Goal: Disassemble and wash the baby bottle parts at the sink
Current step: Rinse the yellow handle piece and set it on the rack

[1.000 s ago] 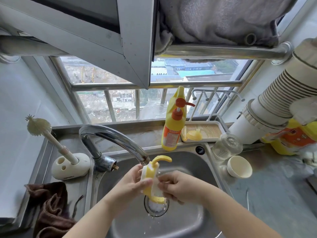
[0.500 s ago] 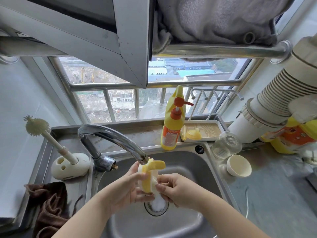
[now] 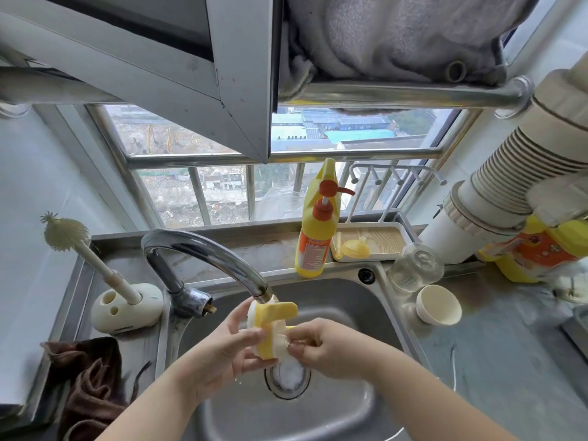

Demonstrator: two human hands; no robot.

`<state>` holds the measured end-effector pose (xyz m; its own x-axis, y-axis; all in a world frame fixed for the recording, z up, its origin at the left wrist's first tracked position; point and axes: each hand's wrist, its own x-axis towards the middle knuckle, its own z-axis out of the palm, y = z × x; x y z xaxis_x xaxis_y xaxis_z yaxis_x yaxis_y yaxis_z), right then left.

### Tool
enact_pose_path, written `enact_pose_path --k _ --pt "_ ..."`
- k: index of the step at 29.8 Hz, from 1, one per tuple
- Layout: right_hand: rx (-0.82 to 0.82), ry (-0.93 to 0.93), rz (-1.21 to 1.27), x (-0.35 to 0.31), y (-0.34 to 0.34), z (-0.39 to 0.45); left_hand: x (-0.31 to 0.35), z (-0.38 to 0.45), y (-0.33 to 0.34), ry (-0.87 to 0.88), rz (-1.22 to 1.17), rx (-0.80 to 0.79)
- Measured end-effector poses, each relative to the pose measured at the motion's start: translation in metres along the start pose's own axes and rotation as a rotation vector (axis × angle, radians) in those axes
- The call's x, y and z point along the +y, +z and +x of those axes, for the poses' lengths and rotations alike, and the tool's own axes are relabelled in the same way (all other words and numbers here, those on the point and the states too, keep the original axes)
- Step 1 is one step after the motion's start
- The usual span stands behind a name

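Note:
A yellow bottle collar with handles (image 3: 273, 326) sits right under the spout of the steel tap (image 3: 210, 253), over the drain of the steel sink (image 3: 343, 300). My left hand (image 3: 229, 351) grips the collar from the left side. My right hand (image 3: 324, 345) pinches its lower right edge. Water foams in the drain below. The clear glass bottle body (image 3: 415, 267) lies on the counter to the right. A yellow spout part (image 3: 354, 248) rests in a wood-patterned tray (image 3: 385, 237) behind the sink.
A yellow pump bottle of detergent (image 3: 315, 237) stands behind the sink. A cream cup (image 3: 439, 308) lies by the bottle body. A bottle brush (image 3: 92, 259) stands in a white holder at left. A brown cloth (image 3: 86, 377) lies front left. A ribbed pipe (image 3: 521, 183) crosses at right.
The collar has turned in my hands and sits closer under the spout. My right hand's fingers have shifted to its lower right edge.

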<state>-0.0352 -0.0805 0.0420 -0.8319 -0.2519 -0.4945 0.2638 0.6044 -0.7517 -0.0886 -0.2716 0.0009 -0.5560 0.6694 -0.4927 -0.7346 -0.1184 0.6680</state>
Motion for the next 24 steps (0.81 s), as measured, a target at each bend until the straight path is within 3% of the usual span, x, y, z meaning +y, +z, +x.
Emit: enact_pose_path --k 3,5,13,18,20,21,23,24 --pt "-0.032 0.093 0.371 -0.002 0.005 -0.006 0.000 0.002 -0.005 -0.023 0.050 -0.007" --pt "-0.022 0.125 0.463 -0.001 0.011 -0.009 0.002 0.001 -0.008 -0.056 0.088 -0.040" --pt "-0.004 0.088 0.325 0.006 0.008 -0.007 0.014 0.000 0.007 -0.110 -0.058 -0.059" --pt "0.019 0.045 0.212 0.010 0.015 -0.007 0.011 0.008 0.023 -0.077 0.223 0.172" --pt "0.050 0.003 0.019 0.014 0.013 -0.006 0.007 0.008 0.025 -0.073 0.236 0.181" --pt "0.085 -0.060 -0.222 0.017 0.011 -0.004 0.005 0.007 0.026 -0.080 0.220 0.181" --pt "0.294 -0.245 -0.830 0.021 0.007 0.001 0.004 0.004 0.027 -0.109 0.159 0.175" --pt "0.425 -0.310 -0.969 0.023 0.008 0.004 0.005 0.003 0.027 -0.124 0.122 0.162"
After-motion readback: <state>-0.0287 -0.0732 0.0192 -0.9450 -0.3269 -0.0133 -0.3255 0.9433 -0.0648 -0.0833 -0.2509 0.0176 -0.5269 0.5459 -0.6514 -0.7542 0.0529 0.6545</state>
